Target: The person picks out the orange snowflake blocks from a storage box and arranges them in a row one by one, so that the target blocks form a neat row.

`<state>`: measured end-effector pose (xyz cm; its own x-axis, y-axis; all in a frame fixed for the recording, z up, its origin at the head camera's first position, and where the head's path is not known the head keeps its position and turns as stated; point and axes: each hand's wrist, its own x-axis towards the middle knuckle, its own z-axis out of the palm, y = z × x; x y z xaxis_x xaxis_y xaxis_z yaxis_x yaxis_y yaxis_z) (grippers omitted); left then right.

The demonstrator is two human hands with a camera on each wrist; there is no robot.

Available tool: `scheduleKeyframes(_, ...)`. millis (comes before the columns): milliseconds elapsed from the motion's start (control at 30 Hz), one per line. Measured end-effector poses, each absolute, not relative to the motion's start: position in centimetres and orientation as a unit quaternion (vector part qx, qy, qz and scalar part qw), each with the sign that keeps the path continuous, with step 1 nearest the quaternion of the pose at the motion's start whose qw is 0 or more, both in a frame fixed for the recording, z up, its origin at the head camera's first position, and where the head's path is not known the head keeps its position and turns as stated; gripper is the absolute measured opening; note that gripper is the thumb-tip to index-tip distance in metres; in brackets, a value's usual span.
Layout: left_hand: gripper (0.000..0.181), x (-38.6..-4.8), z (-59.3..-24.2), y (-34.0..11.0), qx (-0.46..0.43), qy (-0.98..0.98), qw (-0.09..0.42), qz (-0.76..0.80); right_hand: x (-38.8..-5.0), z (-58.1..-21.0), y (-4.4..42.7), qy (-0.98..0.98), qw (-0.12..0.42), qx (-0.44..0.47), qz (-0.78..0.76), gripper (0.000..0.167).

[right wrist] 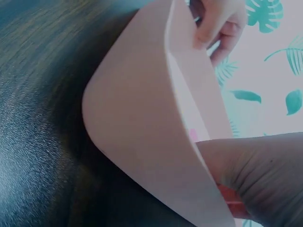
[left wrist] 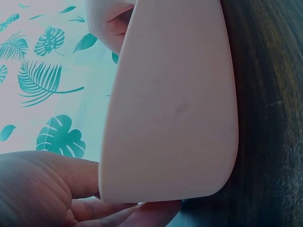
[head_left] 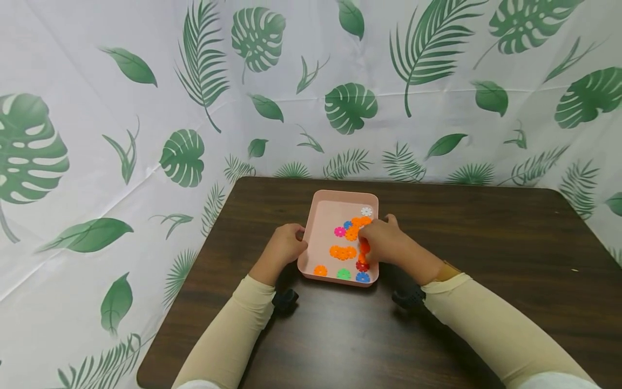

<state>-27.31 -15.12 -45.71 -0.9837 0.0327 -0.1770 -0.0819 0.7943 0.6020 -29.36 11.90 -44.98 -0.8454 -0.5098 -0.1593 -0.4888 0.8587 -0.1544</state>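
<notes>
A shallow pink tray (head_left: 318, 216) holds several small notched, flower-shaped plastic discs. My left hand (head_left: 285, 244) grips the tray's left wall between thumb and fingers. In the right wrist view, that left hand (right wrist: 222, 23) shows beyond the far wall. My right hand (head_left: 389, 243) reaches over the right wall, its fingertips around orange discs (head_left: 364, 247) at that side. In the right wrist view, the tray's near wall (right wrist: 137, 104) hides the right fingertips. Other orange discs (head_left: 342, 252) lie in a row mid-tray, near a pink disc (head_left: 339, 232).
The tray stands on a dark wooden table (head_left: 486, 243). Single discs lie along its near side: orange (head_left: 320, 270), green (head_left: 343, 274) and blue (head_left: 362, 277). A white disc (head_left: 366, 211) sits at the far right corner. Behind hangs a leaf-patterned cloth (head_left: 301, 135).
</notes>
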Motion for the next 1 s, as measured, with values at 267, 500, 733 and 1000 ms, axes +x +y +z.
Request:
scheduleKeyframes(267,0.043,-27.2,-45.8,-15.1,-0.019,0.942,0.085,0.323,-28.8,-43.2,12.8,0.959,0.062,-0.261,-0.092,0.034)
scheduleKeyframes(500,0.045,-27.1,-45.7,-15.2,-0.018,0.941,0.084,0.329,-28.3,-41.1,15.3,0.954,0.043,-0.256,-0.148,0.038)
scheduleKeyframes(733,0.044,-27.3,-45.8,-15.3,-0.019,0.941,0.085,0.328,-27.5,-40.0,20.0,0.958,0.044,-0.209,-0.191,0.034)
scheduleKeyframes(1000,0.041,-27.5,-46.1,-15.6,-0.018,0.944,0.069,0.322,-27.0,-41.7,26.2,0.962,0.041,-0.199,-0.181,0.032)
